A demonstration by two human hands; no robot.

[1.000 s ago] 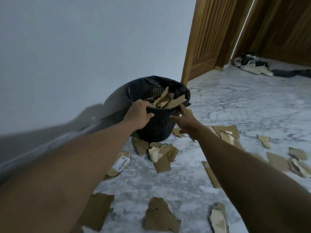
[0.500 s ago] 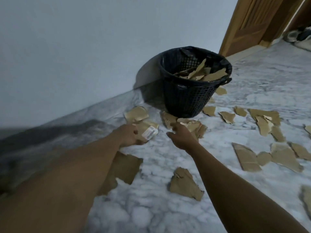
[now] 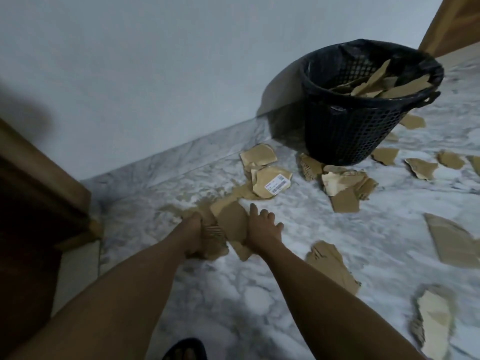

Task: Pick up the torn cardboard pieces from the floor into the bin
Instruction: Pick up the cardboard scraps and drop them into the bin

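Cardboard piece (image 3: 231,219), gripped in the left hand (image 3: 193,224), right hand (image 3: 261,227) spread against it, could buckle and drop before the bin (image 3: 363,126).

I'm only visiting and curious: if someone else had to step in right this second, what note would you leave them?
Left hand grips the left edge of a large cardboard piece at floor level. Right hand rests on its right edge, fingers spread.
Black bin stands by the wall.
Done: some torn pieces are in it.
Left: this piece, the labelled piece and many more scattered over the marble floor.
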